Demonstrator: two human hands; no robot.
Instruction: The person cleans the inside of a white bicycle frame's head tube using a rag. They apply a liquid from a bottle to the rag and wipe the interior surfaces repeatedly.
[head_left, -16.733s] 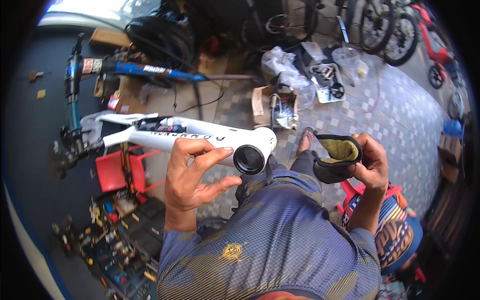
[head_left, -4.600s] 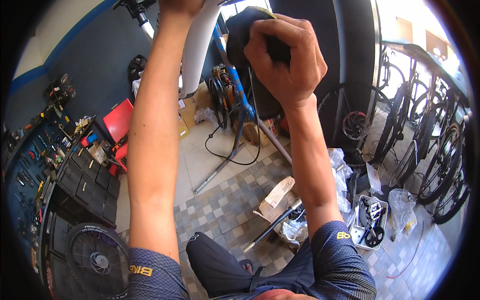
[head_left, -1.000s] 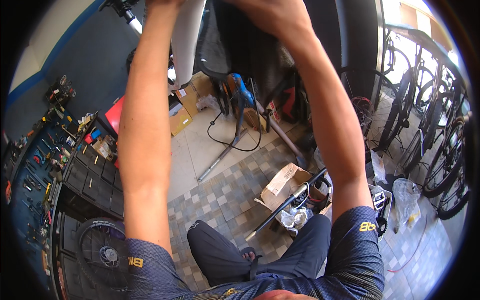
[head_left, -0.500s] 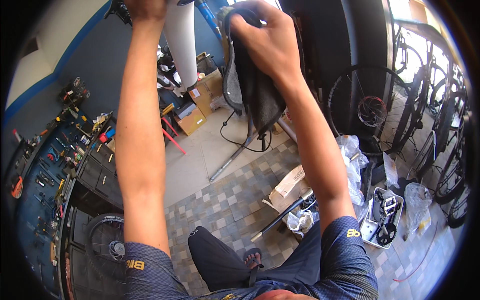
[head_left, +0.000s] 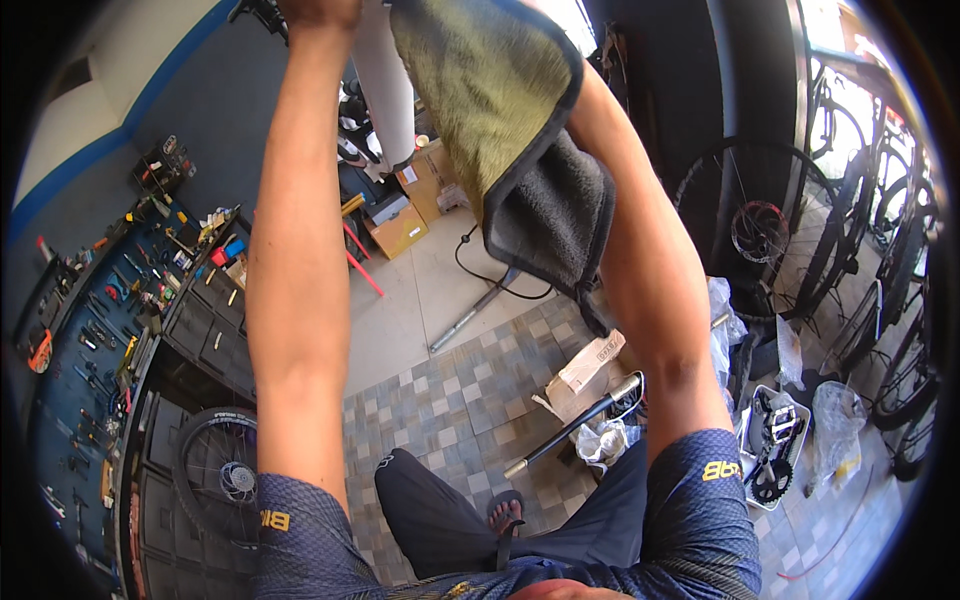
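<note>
A two-sided cloth, yellow-green on one face and dark grey on the other, hangs in front of my right hand and covers its fingers. Only my right forearm shows past it, and the cloth's grey corner dangles toward the floor. My left hand is raised at the upper edge, where the frame cuts off its fingers. It is beside a thick white tube, which runs down between my arms; whether I touch it cannot be seen.
A tool board and dark drawers line the left. Cardboard boxes stand beyond a metal stand leg. Right of my legs are a black rod and a white tray of bike parts; bicycles line the right.
The cloth has swung open, so its yellow-green face shows and now hides my right hand. My left hand and the white tube appear slightly farther right in view.
</note>
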